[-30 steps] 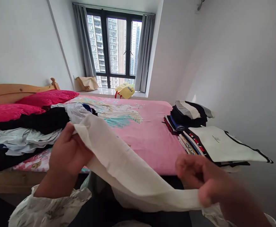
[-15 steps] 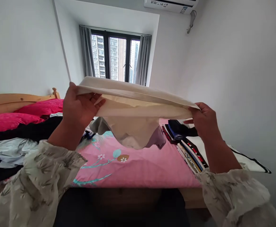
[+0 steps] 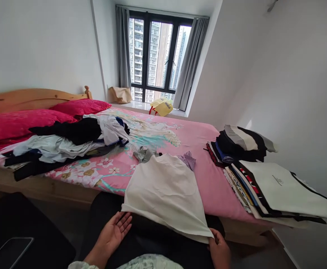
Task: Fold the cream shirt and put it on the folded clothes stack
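A cream T-shirt [image 3: 163, 190] with one grey and one lilac sleeve lies stretched over the bed's front edge, its hem toward me. At the hem's left corner is my left hand [image 3: 111, 233], palm up, the hem at its thumb and index finger while the other fingers are loosely extended. My right hand [image 3: 219, 246] pinches the right corner of the same hem. Between the hands the hem hangs slightly slack above my dark-clothed lap.
A heap of loose clothes [image 3: 76, 138] lies left on the pink bedsheet [image 3: 191, 130]. Folded dark garments [image 3: 236, 147] and a stack of folded tops [image 3: 281, 186] are at right. A phone [image 3: 10, 254] rests on a dark surface at lower left. Bags stand by the window.
Both hands have come down toward my lap with the T-shirt. Its body, held up in the air before, now lies spread on the bed. My view has tilted downward.
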`<state>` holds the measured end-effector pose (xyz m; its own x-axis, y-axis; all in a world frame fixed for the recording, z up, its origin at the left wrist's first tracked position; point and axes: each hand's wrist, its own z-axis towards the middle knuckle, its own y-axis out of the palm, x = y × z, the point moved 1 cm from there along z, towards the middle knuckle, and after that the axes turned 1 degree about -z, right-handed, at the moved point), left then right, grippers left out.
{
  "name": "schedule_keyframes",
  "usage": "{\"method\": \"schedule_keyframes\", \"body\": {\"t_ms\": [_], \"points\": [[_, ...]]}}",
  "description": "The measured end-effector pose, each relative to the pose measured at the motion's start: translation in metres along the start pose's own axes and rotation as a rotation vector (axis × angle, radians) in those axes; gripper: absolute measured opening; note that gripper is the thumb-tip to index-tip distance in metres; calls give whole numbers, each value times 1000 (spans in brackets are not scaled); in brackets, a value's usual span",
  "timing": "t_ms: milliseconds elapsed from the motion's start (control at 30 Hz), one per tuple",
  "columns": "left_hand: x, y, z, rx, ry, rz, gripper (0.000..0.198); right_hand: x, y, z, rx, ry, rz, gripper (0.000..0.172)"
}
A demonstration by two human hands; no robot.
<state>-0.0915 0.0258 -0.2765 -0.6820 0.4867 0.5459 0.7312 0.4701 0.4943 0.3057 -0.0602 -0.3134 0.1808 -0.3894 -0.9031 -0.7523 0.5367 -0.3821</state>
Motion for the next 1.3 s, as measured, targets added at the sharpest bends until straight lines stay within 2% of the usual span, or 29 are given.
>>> {"method": "schedule_keyframes", "body": {"t_ms": [67,133,200,233,300,433,633,767,933,1067,1133,1233,1300], "points": [[0,-8,-5,35,247,251,22,-1,-1,-5,16,-36,-80,45],[5,-11,-6,88,588,600,25,-11,0,-7,19,-61,-175,42],[10,-11,-2,78,901,929,28,-19,2,-7,14,-68,-251,41],[11,-11,2,57,1018,1058,33,-21,3,-7,11,-66,-275,42],[13,-11,10,27,1134,1235,44,-19,5,-6,5,-61,-286,43],[17,-6,28,22,1082,1415,47,-8,4,-5,30,-66,-227,44],[22,9,31,46,958,1660,23,-5,1,0,87,-63,-196,43],[17,1,15,84,1003,1546,5,-6,0,0,104,-46,-116,43],[14,-19,-3,181,1035,1326,12,-9,2,-3,132,33,-9,44],[16,-17,-5,153,1139,1221,10,-22,13,-6,200,-4,18,42],[16,-13,-2,116,1120,1220,3,-29,23,-8,190,-36,68,42],[15,-7,-1,58,1067,1286,12,-38,36,-12,137,-71,174,45],[14,-6,-3,62,990,1329,4,-40,38,-14,142,-62,191,45]]}}
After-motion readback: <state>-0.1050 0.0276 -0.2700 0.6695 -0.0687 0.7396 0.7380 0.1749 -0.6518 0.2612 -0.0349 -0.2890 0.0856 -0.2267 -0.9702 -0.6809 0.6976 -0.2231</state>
